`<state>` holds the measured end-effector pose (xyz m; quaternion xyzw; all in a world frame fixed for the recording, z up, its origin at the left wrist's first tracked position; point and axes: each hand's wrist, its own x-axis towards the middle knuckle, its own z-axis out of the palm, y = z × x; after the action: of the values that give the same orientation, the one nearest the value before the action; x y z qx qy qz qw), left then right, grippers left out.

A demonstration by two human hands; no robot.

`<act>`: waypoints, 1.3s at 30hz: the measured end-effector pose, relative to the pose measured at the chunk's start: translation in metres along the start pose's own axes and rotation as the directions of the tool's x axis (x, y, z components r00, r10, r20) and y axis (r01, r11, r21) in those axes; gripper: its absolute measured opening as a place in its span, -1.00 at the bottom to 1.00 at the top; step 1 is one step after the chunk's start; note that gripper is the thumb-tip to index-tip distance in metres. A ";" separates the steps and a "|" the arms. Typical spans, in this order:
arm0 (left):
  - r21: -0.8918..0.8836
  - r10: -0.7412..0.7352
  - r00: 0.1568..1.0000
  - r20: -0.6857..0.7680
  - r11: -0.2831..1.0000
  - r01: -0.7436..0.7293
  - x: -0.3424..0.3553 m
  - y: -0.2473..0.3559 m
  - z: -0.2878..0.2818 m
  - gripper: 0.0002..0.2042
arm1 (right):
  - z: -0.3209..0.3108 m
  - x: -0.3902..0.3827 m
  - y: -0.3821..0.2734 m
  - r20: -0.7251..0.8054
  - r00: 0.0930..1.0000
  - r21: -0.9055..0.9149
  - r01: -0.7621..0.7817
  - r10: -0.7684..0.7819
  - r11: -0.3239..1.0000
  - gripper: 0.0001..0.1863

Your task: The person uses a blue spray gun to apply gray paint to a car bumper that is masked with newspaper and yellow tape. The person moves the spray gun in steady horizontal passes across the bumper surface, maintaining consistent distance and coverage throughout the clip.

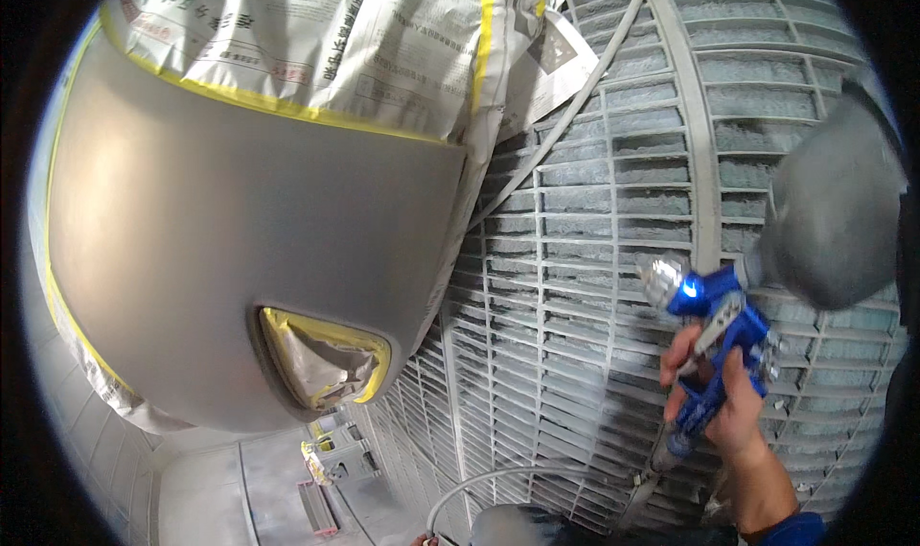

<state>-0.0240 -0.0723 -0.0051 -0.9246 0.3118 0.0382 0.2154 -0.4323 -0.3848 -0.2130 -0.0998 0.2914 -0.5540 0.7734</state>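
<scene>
My right hand (733, 407) is wrapped round the handle of a blue spray gun (733, 340), with fingers near its silver trigger. The gun's silver nozzle (663, 282) points left toward a grey-coated car body panel (316, 210), well apart from it. A grey, cloudy paint cup (834, 206) is attached to the gun. At the bottom edge only a bit of my left hand (423, 540) shows, closed on a pale air hose (498, 471). Yellow tape (316, 113) edges the panel, and its corner opening is covered with masking paper (331, 364).
Printed masking paper (383, 67) drapes over the area above the panel. Beneath everything runs a metal floor grating (575, 287) with pale dusty material under it. A loose paper flap (556, 62) hangs by the panel. Grey-and-yellow equipment (343, 453) stands farther off at lower left.
</scene>
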 end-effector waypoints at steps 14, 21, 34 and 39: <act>0.062 -0.068 0.997 0.042 0.996 0.065 -0.007 -0.003 -0.014 -0.64 | -0.016 0.005 0.026 -0.061 0.988 0.294 -0.118 0.142 0.948 0.13; 0.035 -0.054 0.998 0.039 0.998 0.053 -0.007 -0.014 -0.015 -0.63 | -0.003 0.002 0.020 -0.040 0.996 0.297 -0.064 0.079 0.953 -0.11; 0.022 -0.094 0.993 0.074 0.995 0.093 -0.027 -0.010 -0.010 -0.72 | 0.009 0.017 0.027 -0.180 0.983 0.191 -0.001 0.036 0.982 -0.32; 0.067 -0.141 0.986 0.086 0.989 0.135 -0.032 -0.012 -0.022 -0.75 | 0.001 0.032 0.030 -0.045 0.997 0.225 -0.049 0.061 0.973 -0.35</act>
<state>-0.0436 -0.0552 0.0255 -0.9344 0.2378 0.0557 0.2595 -0.4010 -0.4030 -0.2374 0.0107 0.2498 -0.5641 0.7870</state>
